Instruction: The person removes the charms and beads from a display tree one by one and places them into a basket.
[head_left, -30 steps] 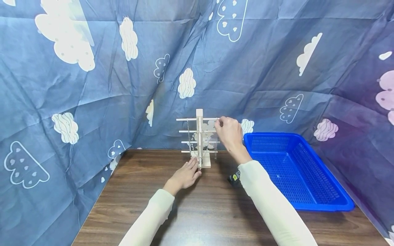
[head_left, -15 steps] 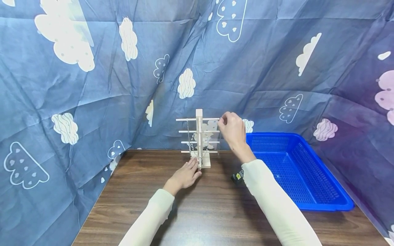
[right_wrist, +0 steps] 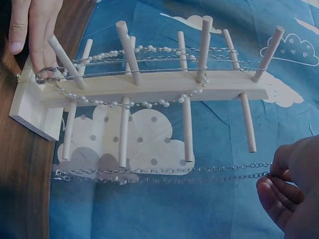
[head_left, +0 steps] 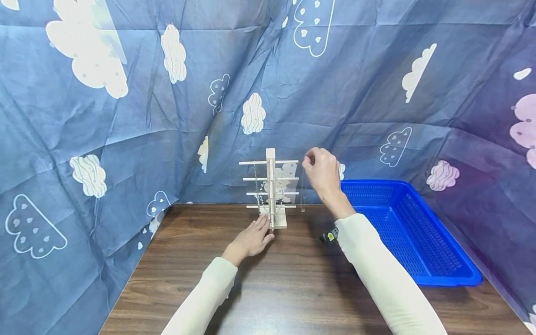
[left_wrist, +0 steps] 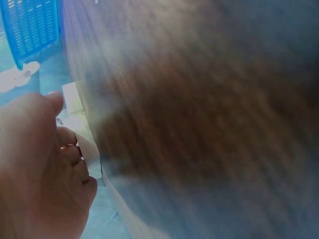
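Head view, pinched chain (head_left: 303, 197), unreadable yellow patch (head_left: 331, 236)

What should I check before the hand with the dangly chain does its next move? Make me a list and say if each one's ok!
1. Right hand pinching the chain: ok, the top is between its fingers.
2. Chain off the pegs: ok, it hangs apart, beside their ends.
3. Stand upright: ok.
4. Left hand at the stand's base: ok, its fingers touch it.
5. Beaded strand untangled from the other chains on the stand: cannot tell, they overlap.
6. Right sleeve clear of the blue basket: cannot tell, it covers part of it in the head view.
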Demonstrator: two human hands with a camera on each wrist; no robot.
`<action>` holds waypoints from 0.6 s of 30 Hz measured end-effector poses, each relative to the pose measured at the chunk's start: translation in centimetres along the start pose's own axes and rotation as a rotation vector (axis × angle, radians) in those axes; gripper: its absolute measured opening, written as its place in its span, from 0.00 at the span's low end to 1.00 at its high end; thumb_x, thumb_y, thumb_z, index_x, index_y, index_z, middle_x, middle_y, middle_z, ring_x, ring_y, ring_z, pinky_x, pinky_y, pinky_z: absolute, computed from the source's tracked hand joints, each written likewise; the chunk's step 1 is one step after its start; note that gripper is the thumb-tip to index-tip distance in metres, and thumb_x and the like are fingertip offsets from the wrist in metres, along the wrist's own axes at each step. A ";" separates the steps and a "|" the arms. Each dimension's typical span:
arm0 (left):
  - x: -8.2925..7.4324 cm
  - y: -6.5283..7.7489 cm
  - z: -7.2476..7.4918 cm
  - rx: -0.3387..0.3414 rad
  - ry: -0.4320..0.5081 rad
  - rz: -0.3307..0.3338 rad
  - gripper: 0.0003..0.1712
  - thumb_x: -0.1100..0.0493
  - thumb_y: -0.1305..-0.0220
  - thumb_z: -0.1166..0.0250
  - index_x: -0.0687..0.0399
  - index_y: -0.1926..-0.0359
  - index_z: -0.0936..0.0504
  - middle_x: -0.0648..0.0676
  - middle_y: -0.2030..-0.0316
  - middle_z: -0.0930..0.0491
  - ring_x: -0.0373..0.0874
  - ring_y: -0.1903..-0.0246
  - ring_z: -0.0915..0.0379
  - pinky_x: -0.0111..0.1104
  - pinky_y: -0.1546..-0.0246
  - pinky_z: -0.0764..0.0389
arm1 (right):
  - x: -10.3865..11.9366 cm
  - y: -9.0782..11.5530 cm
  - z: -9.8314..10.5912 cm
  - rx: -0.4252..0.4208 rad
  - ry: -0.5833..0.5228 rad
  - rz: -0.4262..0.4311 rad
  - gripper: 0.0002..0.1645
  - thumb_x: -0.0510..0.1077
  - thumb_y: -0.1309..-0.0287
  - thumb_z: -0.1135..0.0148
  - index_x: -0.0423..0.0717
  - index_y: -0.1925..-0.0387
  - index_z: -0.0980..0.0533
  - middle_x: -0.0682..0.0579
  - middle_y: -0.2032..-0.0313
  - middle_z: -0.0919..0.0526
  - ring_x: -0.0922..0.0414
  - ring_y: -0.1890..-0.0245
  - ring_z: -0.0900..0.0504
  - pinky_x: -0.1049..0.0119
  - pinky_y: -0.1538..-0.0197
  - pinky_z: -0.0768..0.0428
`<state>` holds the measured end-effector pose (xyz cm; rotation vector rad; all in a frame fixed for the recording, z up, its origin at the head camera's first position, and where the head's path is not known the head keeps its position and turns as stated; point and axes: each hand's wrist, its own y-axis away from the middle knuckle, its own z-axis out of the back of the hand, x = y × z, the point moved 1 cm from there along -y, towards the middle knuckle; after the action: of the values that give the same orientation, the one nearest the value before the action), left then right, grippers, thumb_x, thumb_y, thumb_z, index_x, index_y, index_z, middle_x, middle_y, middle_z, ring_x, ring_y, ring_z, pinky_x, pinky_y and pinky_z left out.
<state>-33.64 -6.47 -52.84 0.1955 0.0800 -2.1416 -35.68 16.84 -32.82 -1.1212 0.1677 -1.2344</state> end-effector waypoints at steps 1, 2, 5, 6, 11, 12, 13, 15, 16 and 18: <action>0.0 0.0 0.0 0.000 -0.001 0.000 0.39 0.44 0.13 0.57 0.66 0.17 0.45 0.63 0.15 0.51 0.55 0.15 0.55 0.48 0.14 0.45 | 0.0 -0.1 0.1 -0.004 -0.001 0.004 0.06 0.36 0.38 0.35 0.37 0.65 0.14 0.40 0.66 0.12 0.40 0.65 0.13 0.44 0.58 0.13; 0.0 0.0 0.0 0.001 -0.001 0.000 0.39 0.44 0.13 0.57 0.66 0.17 0.45 0.63 0.15 0.51 0.55 0.15 0.55 0.47 0.14 0.45 | 0.0 -0.2 0.2 -0.005 -0.001 0.008 0.06 0.36 0.37 0.35 0.37 0.65 0.14 0.40 0.66 0.12 0.40 0.66 0.13 0.44 0.58 0.14; -0.1 0.1 0.1 0.004 -0.007 -0.001 0.38 0.44 0.13 0.57 0.65 0.17 0.45 0.63 0.15 0.51 0.55 0.15 0.55 0.47 0.14 0.45 | 0.0 -0.4 0.6 -0.011 0.000 0.006 0.06 0.37 0.37 0.34 0.38 0.65 0.14 0.41 0.67 0.12 0.41 0.66 0.13 0.44 0.60 0.14; -0.1 0.1 0.2 0.002 -0.006 -0.003 0.38 0.44 0.13 0.57 0.65 0.17 0.44 0.63 0.15 0.51 0.56 0.15 0.54 0.47 0.14 0.45 | -0.1 -0.5 0.7 -0.014 0.003 0.008 0.06 0.37 0.37 0.35 0.38 0.65 0.14 0.41 0.67 0.12 0.41 0.66 0.13 0.44 0.61 0.14; -0.2 0.1 0.3 0.000 0.000 -0.011 0.38 0.44 0.13 0.56 0.65 0.17 0.44 0.64 0.15 0.51 0.57 0.15 0.54 0.48 0.14 0.45 | -0.2 -1.0 1.5 -0.018 0.012 0.036 0.07 0.36 0.37 0.36 0.36 0.65 0.14 0.40 0.67 0.12 0.41 0.68 0.13 0.43 0.60 0.14; -0.2 0.1 0.3 -0.002 0.006 -0.012 0.38 0.45 0.13 0.55 0.66 0.17 0.44 0.64 0.15 0.50 0.57 0.15 0.54 0.48 0.14 0.45 | -0.2 -1.1 1.7 -0.015 0.012 0.043 0.07 0.36 0.36 0.36 0.36 0.65 0.14 0.40 0.68 0.12 0.42 0.68 0.13 0.44 0.60 0.14; -0.2 0.1 0.2 0.002 0.007 -0.010 0.38 0.45 0.13 0.55 0.66 0.17 0.44 0.64 0.15 0.51 0.57 0.15 0.54 0.48 0.14 0.45 | -0.2 -1.2 1.9 -0.012 0.012 0.050 0.08 0.36 0.36 0.36 0.35 0.65 0.14 0.40 0.68 0.12 0.42 0.68 0.13 0.44 0.59 0.14; -0.2 0.2 0.3 0.000 0.014 -0.009 0.38 0.45 0.14 0.55 0.66 0.17 0.44 0.64 0.15 0.50 0.58 0.15 0.54 0.48 0.14 0.44 | -0.2 -1.3 2.3 -0.008 0.015 0.059 0.08 0.36 0.35 0.36 0.35 0.64 0.14 0.40 0.68 0.11 0.42 0.68 0.13 0.45 0.60 0.13; -0.2 0.2 0.3 -0.002 0.015 -0.010 0.38 0.45 0.14 0.54 0.66 0.17 0.44 0.64 0.15 0.50 0.58 0.15 0.54 0.49 0.15 0.44 | -0.2 -1.4 2.5 -0.010 0.018 0.061 0.08 0.36 0.35 0.36 0.36 0.64 0.13 0.40 0.68 0.11 0.42 0.69 0.13 0.45 0.60 0.13; -0.1 0.2 0.2 -0.003 0.015 -0.010 0.38 0.45 0.14 0.54 0.66 0.17 0.44 0.64 0.15 0.50 0.58 0.15 0.53 0.49 0.15 0.44 | -0.3 -1.5 2.9 -0.013 0.024 0.063 0.08 0.37 0.34 0.36 0.36 0.64 0.13 0.40 0.67 0.11 0.43 0.68 0.13 0.45 0.60 0.13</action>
<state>-33.42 -6.51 -52.57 0.2101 0.0938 -2.1497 -34.92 18.89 -30.34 -1.1044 0.2277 -1.1922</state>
